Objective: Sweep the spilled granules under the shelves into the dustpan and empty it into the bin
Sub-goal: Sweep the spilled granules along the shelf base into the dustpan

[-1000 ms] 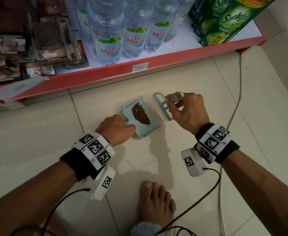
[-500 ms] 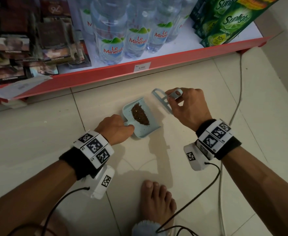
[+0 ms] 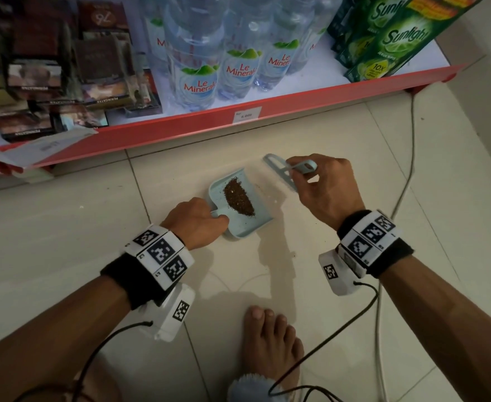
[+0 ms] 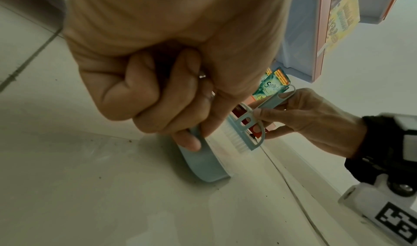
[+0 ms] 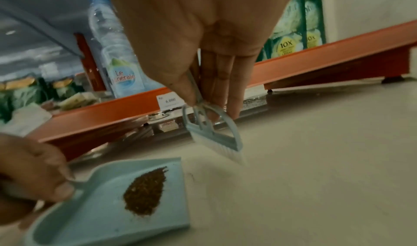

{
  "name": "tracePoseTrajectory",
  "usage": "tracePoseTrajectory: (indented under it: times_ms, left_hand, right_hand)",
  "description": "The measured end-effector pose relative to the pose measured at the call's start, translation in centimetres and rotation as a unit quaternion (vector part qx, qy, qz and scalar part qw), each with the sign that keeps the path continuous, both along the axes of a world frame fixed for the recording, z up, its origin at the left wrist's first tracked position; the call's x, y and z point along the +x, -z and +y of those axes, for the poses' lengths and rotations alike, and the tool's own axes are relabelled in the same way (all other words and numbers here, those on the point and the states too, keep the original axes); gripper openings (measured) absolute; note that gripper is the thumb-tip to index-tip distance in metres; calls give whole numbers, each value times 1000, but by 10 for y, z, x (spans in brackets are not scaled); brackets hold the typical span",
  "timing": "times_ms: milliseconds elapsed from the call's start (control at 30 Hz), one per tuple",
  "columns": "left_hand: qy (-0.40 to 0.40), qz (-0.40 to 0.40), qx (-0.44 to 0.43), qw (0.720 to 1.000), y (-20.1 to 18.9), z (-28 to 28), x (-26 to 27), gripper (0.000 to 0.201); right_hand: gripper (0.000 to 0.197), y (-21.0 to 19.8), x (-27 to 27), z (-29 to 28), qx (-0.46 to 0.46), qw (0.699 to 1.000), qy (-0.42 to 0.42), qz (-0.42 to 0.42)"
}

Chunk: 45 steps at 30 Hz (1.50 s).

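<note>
At the far left of the shelf [image 3: 180,132] sit dark packets [image 3: 50,91] stacked in rows, and a loose paper [image 3: 44,146] hangs over the red edge; next along stand the water bottles [image 3: 198,79], with a price tag [image 3: 246,115] on the lip below them, and at the right end the green detergent packs [image 3: 383,39]. Below all that, on the tiled floor [image 3: 64,227], my left hand [image 3: 196,220] curls round the handle of the dustpan [image 3: 256,224], thumb pressed along its side; the pan lies flat on the tile just in front of the shelf, its open lip facing right; the granules [image 3: 238,197] lie in a dark heap in the middle of its tray, and a few stray specks dot the floor around it. Just right of the pan's lip my right hand [image 3: 325,190] pinches the handle of the small brush [image 3: 282,172] between thumb and fingers; the bristles point down toward the floor close beside the lip, and I cannot tell whether they touch the tile. My bare foot [image 3: 270,343] rests on the floor below, between my two forearms; a pale cable [image 3: 403,181] runs along the tiles at the right.
</note>
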<state>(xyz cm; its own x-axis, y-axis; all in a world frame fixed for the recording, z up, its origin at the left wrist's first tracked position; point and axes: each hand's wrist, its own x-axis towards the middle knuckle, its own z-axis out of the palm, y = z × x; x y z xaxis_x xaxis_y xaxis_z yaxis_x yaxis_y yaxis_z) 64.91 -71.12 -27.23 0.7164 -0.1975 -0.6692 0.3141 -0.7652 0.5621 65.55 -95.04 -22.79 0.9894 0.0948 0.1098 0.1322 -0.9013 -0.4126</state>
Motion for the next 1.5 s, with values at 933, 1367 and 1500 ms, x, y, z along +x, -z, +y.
tracePoseTrajectory:
  times_ms: [933, 1367, 1500]
  left_hand:
    - [-10, 6, 7, 1000, 9, 12, -9, 24]
    - [-14, 0, 8, 1000, 11, 17, -12, 29]
    - [-13, -5, 5, 1000, 10, 16, -11, 26]
  right_hand:
    - [20, 7, -1, 18, -63, 998, 24, -4]
    - [19, 9, -7, 18, -5, 1000, 8, -8]
    - [23, 12, -8, 20, -138, 990, -3, 8]
